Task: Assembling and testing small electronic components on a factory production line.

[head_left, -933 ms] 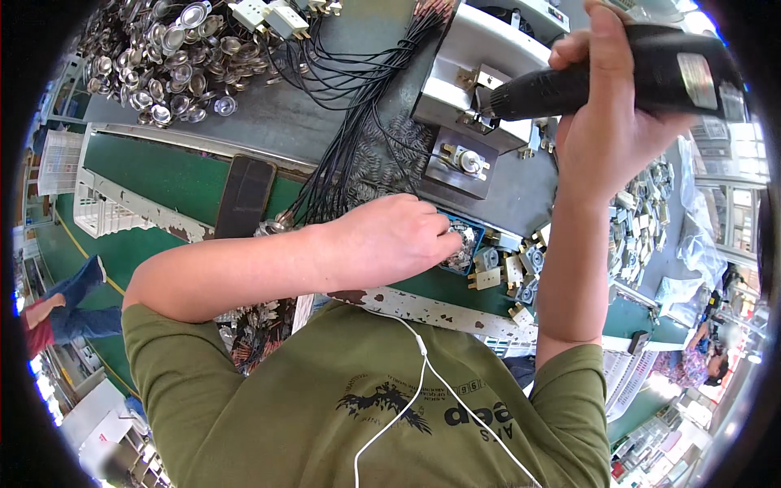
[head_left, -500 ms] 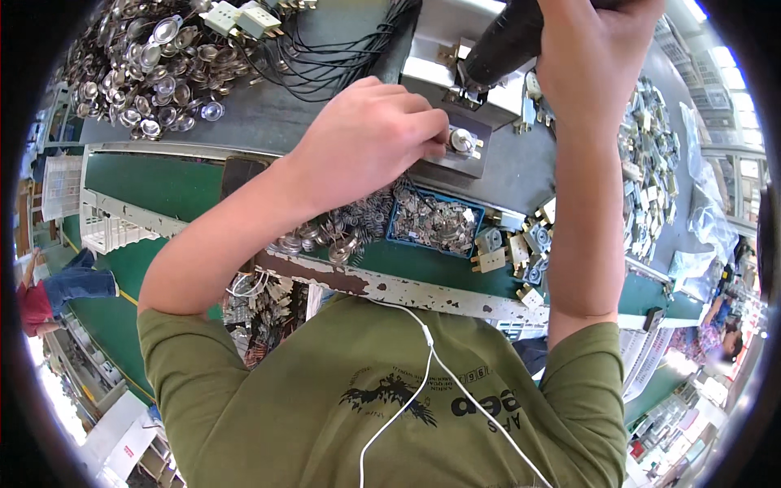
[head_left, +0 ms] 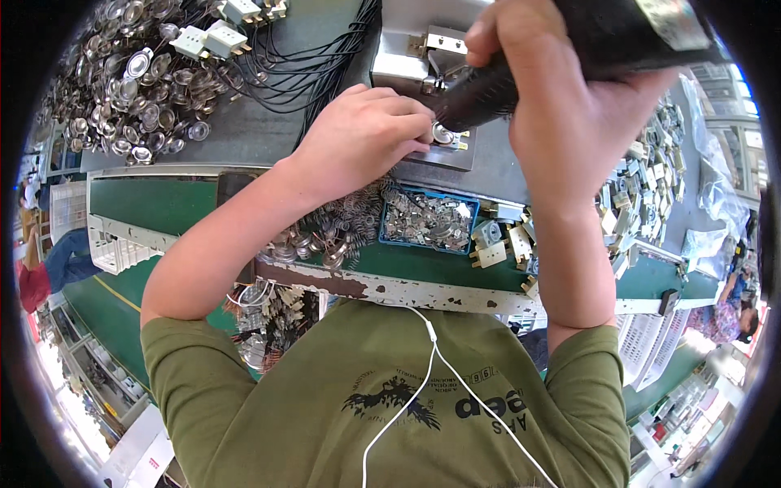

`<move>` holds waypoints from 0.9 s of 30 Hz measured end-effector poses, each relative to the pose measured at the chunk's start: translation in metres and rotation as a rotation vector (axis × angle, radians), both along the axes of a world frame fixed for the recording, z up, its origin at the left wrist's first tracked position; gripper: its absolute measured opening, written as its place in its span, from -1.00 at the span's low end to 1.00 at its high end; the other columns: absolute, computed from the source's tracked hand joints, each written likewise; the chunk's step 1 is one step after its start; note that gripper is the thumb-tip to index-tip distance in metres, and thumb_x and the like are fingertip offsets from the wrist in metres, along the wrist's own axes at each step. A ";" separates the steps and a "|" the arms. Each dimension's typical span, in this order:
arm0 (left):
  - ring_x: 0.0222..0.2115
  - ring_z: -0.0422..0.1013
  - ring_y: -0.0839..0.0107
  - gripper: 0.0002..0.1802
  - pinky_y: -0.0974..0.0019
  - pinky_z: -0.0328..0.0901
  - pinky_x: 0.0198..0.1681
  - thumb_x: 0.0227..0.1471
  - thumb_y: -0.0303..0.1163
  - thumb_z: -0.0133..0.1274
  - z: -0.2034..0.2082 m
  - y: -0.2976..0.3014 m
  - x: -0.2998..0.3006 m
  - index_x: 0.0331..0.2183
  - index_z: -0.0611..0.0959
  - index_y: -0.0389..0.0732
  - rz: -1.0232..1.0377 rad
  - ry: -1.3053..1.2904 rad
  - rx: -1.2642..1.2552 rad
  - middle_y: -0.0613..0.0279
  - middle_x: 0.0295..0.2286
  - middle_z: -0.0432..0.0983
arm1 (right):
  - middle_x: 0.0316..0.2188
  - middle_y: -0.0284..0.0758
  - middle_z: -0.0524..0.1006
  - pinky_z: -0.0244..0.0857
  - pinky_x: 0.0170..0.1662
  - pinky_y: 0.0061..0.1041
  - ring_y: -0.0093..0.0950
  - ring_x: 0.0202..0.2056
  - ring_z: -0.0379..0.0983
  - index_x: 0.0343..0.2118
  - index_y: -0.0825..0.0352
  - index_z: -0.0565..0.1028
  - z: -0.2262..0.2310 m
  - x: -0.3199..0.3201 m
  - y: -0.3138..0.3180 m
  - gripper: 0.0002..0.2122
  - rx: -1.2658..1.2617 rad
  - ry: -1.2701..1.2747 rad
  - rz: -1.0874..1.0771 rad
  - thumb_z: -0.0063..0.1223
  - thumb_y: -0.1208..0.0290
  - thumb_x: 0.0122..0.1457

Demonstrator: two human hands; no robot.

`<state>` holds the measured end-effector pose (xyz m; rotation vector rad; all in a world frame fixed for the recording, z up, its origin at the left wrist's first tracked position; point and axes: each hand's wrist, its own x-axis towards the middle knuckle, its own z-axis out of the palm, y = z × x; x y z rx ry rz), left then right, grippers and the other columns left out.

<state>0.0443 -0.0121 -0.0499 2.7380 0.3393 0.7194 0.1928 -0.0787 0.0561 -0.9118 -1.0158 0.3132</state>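
My right hand (head_left: 561, 106) grips a thick black power screwdriver (head_left: 480, 102), its fingers wrapped around the body. The tool slants down to the left, and its nose is over a small round silver-and-white part (head_left: 444, 135) with brass-coloured pins. That part rests on a flat metal block (head_left: 447, 159) on the bench. Close to the left side of the part is my left hand (head_left: 362, 134), fingers curled and thumb and forefinger pinched together. Whatever lies between those fingertips is hidden. The tool's nose covers some of the part.
Round metal pieces (head_left: 134, 93) are heaped at the far left, beside black cables (head_left: 333, 61). A blue tray (head_left: 423, 246) of small metal bits stands nearer me, springs to its left. Pale plug parts (head_left: 647, 183) lie right, near a clear plastic bag (head_left: 716, 175). A metal fixture (head_left: 394, 69) stands behind.
My right hand has brought the screwdriver down and nearer, from the fixture behind to over the round part. My left hand has shifted slightly left in view, still beside the part.
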 end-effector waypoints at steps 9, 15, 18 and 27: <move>-0.25 0.53 0.31 -0.87 0.18 0.35 -0.18 -0.06 -0.37 0.30 0.003 0.006 -0.002 -0.39 0.66 -0.06 -0.036 0.008 -0.043 0.42 -0.31 0.61 | -0.32 -0.24 0.60 0.47 -0.32 -0.60 -0.58 -0.35 0.57 -0.08 0.49 0.38 -0.004 -0.005 -0.003 -0.65 -0.151 0.078 0.054 0.24 0.78 0.10; -0.26 0.52 0.27 -0.87 0.15 0.37 -0.18 -0.07 -0.41 0.29 0.002 0.007 -0.003 -0.40 0.66 -0.07 -0.064 -0.021 -0.060 0.40 -0.33 0.59 | -0.31 -0.25 0.60 0.46 -0.29 -0.60 -0.58 -0.34 0.57 -0.07 0.51 0.38 0.002 -0.009 -0.009 -0.64 -0.093 0.108 0.141 0.23 0.79 0.09; -0.27 0.51 0.26 -0.87 0.14 0.38 -0.19 -0.08 -0.43 0.29 0.001 0.007 -0.003 -0.40 0.66 -0.08 -0.066 -0.027 -0.061 0.38 -0.33 0.59 | -0.32 -0.25 0.60 0.47 -0.29 -0.59 -0.57 -0.34 0.57 -0.08 0.51 0.39 -0.006 -0.013 -0.006 -0.65 -0.101 0.058 -0.007 0.23 0.79 0.09; -0.29 0.52 0.23 -0.92 0.14 0.38 -0.21 -0.05 -0.41 0.26 0.000 0.010 -0.006 -0.43 0.66 -0.12 -0.077 -0.027 -0.065 0.31 -0.38 0.58 | -0.29 -0.31 0.57 0.48 -0.25 -0.57 -0.56 -0.28 0.56 0.05 0.39 0.32 -0.016 -0.012 0.012 -0.52 -0.063 0.082 0.174 0.31 0.69 0.11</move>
